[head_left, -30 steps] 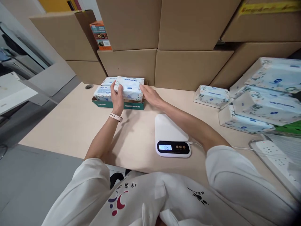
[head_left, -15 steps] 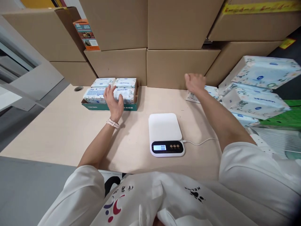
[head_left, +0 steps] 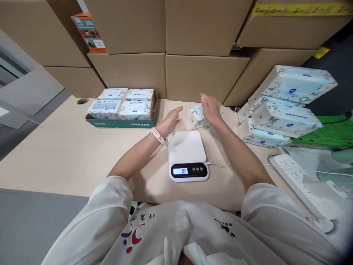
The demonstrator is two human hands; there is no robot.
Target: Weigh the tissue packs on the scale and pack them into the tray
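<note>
Tissue pack is held by R hand just behind scale on pale wood desk. L hand is seen open beside pack, not touching. Cardboard boxes are stacked along back; more packs are piled at right.

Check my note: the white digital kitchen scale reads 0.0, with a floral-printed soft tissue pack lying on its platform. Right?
Not quite. The white digital kitchen scale does read 0.0, but its platform is bare: the floral-printed soft tissue pack is behind the scale, at the right hand. The head view shows it.
</note>
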